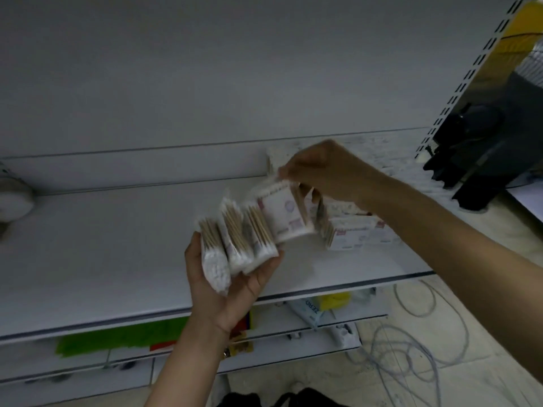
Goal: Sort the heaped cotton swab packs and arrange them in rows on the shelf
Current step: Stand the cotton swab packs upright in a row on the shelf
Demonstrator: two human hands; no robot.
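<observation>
Progress, head view: early, by my reading. I see no finished row on the shelf point(102, 245), and the sorting is being done in the hands.
Left hand point(223, 283): palm up over the shelf front, fingers curled round a fan of cotton swab packs point(235, 245). I count three, standing on end.
Right hand point(323, 168): above and to the right of the fan, fingertips pinching the top edge of a labelled pack point(282, 212). The pack hangs just beside the fan, and the blur hides whether they touch.
Left to do: loose packs point(355, 230) lie flat on the shelf's right part, beneath the right forearm. More white packs point(282, 154) sit against the back panel. I judge that all of these need lining up.
Surface: white metal shelf with a raised front edge. A round white object point(13, 201) sits at its far left.
Room: a slotted upright point(470, 80) stands at right, with a black object point(476, 160) beyond it. A green item point(117, 336) lies on the lower shelf, and pale cables point(411, 342) loop on the floor.
</observation>
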